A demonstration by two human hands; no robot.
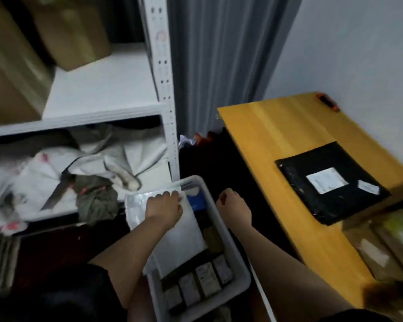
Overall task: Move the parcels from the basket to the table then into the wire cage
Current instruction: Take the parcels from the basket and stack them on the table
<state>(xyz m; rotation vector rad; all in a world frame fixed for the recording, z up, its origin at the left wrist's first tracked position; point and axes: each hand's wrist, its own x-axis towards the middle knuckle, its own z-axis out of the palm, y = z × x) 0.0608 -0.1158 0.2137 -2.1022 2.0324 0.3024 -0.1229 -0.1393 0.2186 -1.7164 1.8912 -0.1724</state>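
Note:
A white plastic basket (237,259) sits low in the middle, holding several small boxed parcels (205,281) and a blue item (197,201). My left hand (164,209) grips the far edge of a large white flat parcel (182,235) lying tilted across the basket. Just to the right of the basket's rim hovers my right hand (234,208), fingers loosely curled and holding nothing. A black flat parcel with white labels (328,182) lies on the yellow wooden table (277,140) at the right. No wire cage is in view.
A white metal shelf unit (165,94) stands at the left with cardboard boxes (12,73) above and crumpled bags and cloth (68,173) below. Wrapped brown packages (386,247) sit by the table's near right end. A small orange-black object (327,101) lies at the table's far corner.

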